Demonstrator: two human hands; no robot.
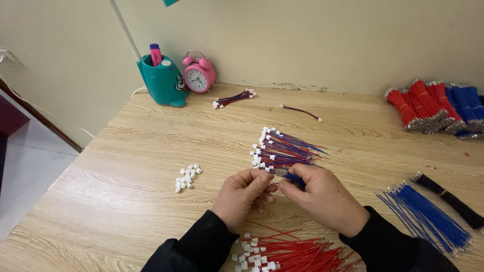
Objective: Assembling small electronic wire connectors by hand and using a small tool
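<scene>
Pinching one blue wire (pixel 291 177) between them, the left hand (pixel 243 194) and right hand (pixel 322 194) clamp fingertips on its ends, above loose red wires (pixel 297 254). Beyond lie a fan of finished red-and-blue leads (pixel 282 148), about ten white connectors (pixel 187 177), one pink clock (pixel 198 75), pale wooden table (pixel 126 151), cream wall.

loose connectors (pixel 187 177) left of hands, finished leads (pixel 282 148) behind, clock (pixel 198 77) at wall
</scene>
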